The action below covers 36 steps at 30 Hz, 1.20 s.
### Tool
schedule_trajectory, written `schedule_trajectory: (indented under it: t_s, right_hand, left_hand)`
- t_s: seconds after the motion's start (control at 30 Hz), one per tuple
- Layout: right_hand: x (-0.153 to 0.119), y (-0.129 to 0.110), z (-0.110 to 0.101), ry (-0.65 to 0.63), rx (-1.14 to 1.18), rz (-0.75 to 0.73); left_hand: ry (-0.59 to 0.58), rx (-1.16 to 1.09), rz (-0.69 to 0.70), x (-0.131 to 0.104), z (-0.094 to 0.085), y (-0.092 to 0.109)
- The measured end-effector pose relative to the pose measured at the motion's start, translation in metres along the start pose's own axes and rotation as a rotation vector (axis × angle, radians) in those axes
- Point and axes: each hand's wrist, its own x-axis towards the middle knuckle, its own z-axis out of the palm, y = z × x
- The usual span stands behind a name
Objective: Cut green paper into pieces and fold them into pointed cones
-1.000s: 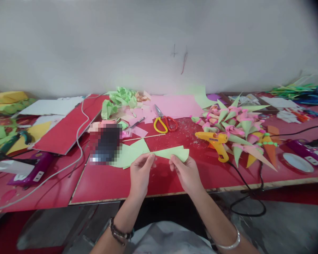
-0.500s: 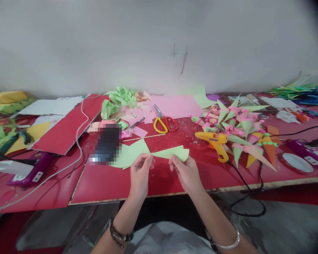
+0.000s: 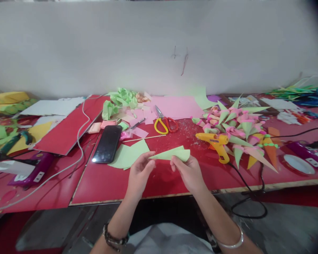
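Note:
A light green paper cone [image 3: 172, 153], rolled from a sheet, lies level above the red table with its point to the left. My right hand [image 3: 187, 170] pinches the wide end between thumb and fingers. By the narrow tip is my left hand [image 3: 141, 173], its thumb and fingers parted; whether a fingertip touches the paper I cannot tell. Light green paper sheets [image 3: 127, 155] lie just behind my left hand. Farther back are scissors [image 3: 163, 121] with one yellow and one red handle. A yellow glue gun [image 3: 216, 144] rests to the right.
A black phone [image 3: 107, 144] lies left of the sheets. Pink paper [image 3: 177, 107] and crumpled green paper [image 3: 123, 98] are along the wall. Finished paper cones with pink trim [image 3: 233, 123] pile up at right. A white cable [image 3: 78, 141] crosses the left side; purple power strips [image 3: 33, 171] flank the area.
My left hand has loosened from the cone's tip, its thumb and fingers spreading apart. My right hand keeps its pinch on the wide end. The view has shifted slightly.

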Motion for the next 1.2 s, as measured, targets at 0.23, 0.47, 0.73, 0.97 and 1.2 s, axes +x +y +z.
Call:
schedule_trajectory:
  t_s: [0.23, 0.47, 0.73, 0.97, 1.2]
  right_hand:
    - [-0.002, 0.002, 0.001, -0.011, -0.007, 0.009]
    - [-0.001, 0.005, -0.002, -0.003, 0.048, 0.024]
    - [-0.003, 0.0, 0.0, -0.02, -0.069, 0.04]
    - [-0.003, -0.006, 0.002, -0.049, -0.166, 0.039]
    - [-0.002, -0.002, -0.003, -0.043, -0.155, 0.033]
  left_hand:
    - [0.079, 0.059, 0.021, -0.001, 0.006, 0.003]
    - [0.217, 0.121, 0.102, 0.003, -0.011, 0.005]
    - [-0.014, 0.25, 0.122, 0.003, -0.015, 0.011]
    - [-0.005, 0.488, 0.223, 0.0, -0.011, 0.012]
    - [0.109, 0.419, 0.211, 0.005, -0.022, 0.01]
